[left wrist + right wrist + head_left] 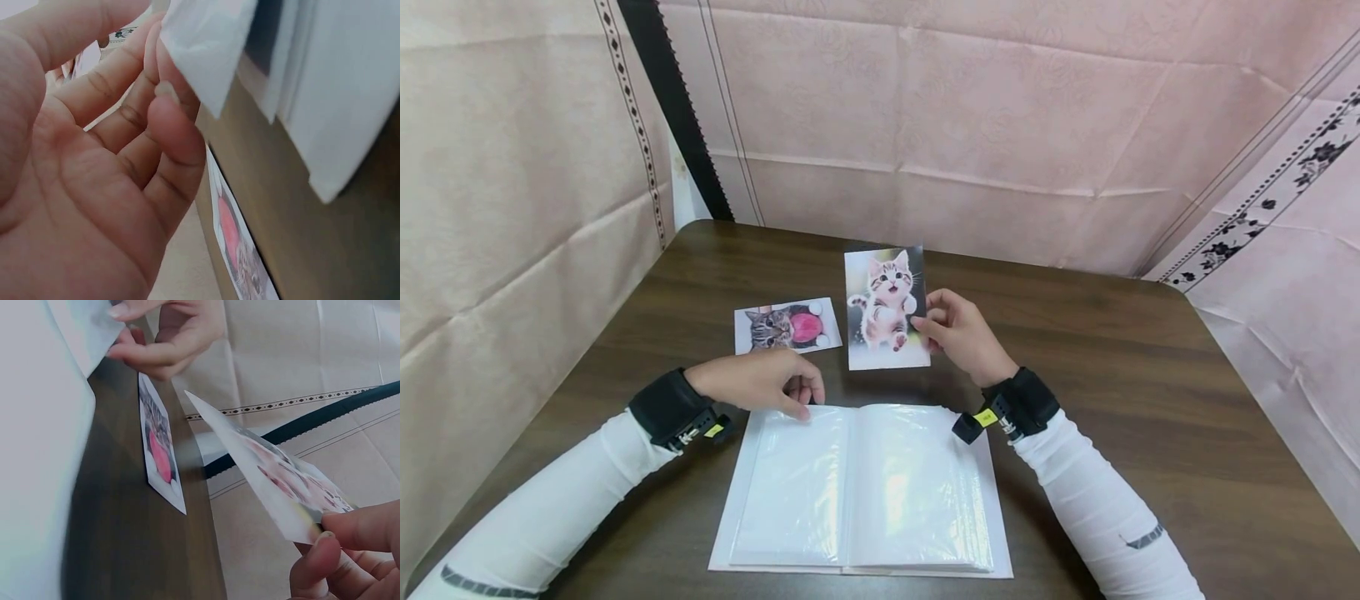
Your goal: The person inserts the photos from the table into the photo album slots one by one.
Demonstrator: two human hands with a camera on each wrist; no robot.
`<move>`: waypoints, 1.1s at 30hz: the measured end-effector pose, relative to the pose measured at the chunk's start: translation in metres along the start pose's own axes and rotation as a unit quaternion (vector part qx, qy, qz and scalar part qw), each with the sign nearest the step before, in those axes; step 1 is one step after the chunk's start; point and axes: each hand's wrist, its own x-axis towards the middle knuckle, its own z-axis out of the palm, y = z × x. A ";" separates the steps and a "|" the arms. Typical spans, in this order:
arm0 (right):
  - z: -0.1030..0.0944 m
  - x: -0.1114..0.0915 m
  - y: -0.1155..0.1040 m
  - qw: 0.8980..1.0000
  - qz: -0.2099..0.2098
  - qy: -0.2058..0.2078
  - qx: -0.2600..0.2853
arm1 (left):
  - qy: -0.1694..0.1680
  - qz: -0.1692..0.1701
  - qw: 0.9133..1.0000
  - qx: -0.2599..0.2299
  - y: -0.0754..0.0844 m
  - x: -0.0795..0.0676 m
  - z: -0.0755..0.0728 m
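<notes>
An open photo album with clear sleeves lies in front of me. At the top edge of its left page my left hand pinches a sleeve between thumb and fingers. My right hand grips a photo of a light kitten by its right edge, upright and lifted beyond the album. In the right wrist view, thumb and fingers hold that photo's edge. A second photo, a tabby cat with a big pink tongue, lies on the table beyond my left hand, which partly covers it.
The brown wooden table extends to both sides of the album. Pinkish cloth hangs behind its far edge, with more cloth at the left and right. Black cameras are strapped to both wrists.
</notes>
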 end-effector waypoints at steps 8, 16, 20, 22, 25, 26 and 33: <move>0.009 -0.004 0.010 0.999 -0.005 -0.025 0.040 | 0.000 -0.005 1.000 -0.022 0.002 0.001 0.003; 0.015 -0.005 0.010 0.999 0.001 -0.033 0.032 | 0.018 -0.019 1.000 -0.009 0.000 0.003 0.004; 0.017 -0.005 0.012 0.999 0.010 -0.034 0.030 | 0.026 -0.013 1.000 -0.002 -0.002 0.005 0.006; 0.018 -0.005 0.013 0.999 0.014 -0.033 0.029 | 0.033 -0.009 0.999 0.000 -0.003 0.006 0.006; 0.019 -0.005 0.013 0.999 0.019 -0.033 0.028 | 0.039 -0.002 0.999 -0.003 -0.004 0.006 0.006; 0.019 -0.005 0.013 0.999 0.020 -0.034 0.026 | 0.039 -0.001 0.999 -0.004 -0.004 0.006 0.006; 0.021 -0.003 0.016 0.999 0.025 -0.034 0.023 | 0.042 -0.009 0.999 -0.007 -0.007 0.005 0.008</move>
